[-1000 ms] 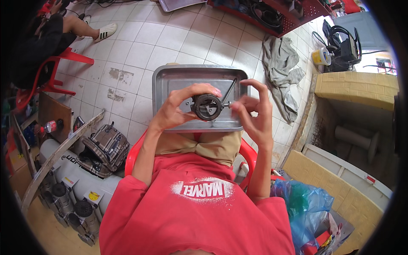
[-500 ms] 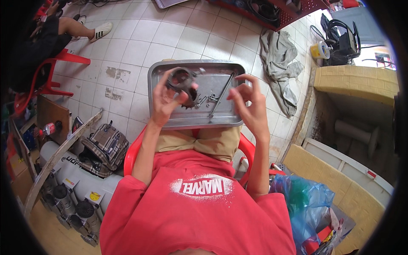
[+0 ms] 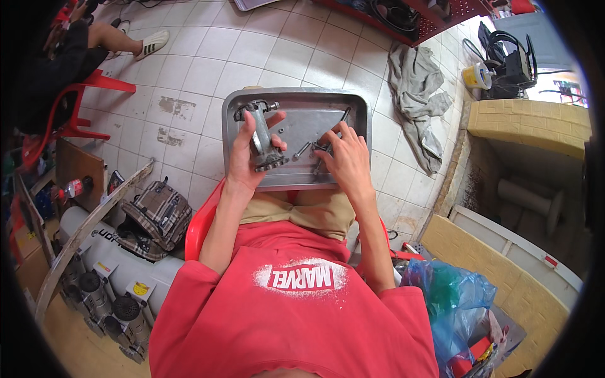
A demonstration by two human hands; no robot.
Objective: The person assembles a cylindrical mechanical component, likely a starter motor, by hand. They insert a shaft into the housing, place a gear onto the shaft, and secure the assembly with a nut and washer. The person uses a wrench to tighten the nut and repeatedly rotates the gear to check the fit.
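Observation:
My left hand (image 3: 242,154) is closed around a grey metal wheel hub (image 3: 261,135) with a dark toothed flange at its near end, held over the left side of a metal tray (image 3: 296,181). The tray rests on my lap. Down among the small parts, the fingers of my right hand (image 3: 345,154) are drawn together; what they pinch is hidden. A long thin rod (image 3: 345,114) passes under this hand. Just left of its fingertips lies a bolt (image 3: 302,150), and a small nut (image 3: 280,131) sits closer to the hub.
A grey cloth (image 3: 413,94) lies on the tiled floor at the right, near a yellow-and-white bucket (image 3: 476,76). To my left are a plaid backpack (image 3: 157,214) and a white tank (image 3: 94,236). A blue plastic bag (image 3: 450,290) sits at lower right. Another person's leg (image 3: 116,39) shows far left.
The hub has turned in my left hand from end-on to side-on. My right hand has come down and left from above the tray's right side onto the small parts.

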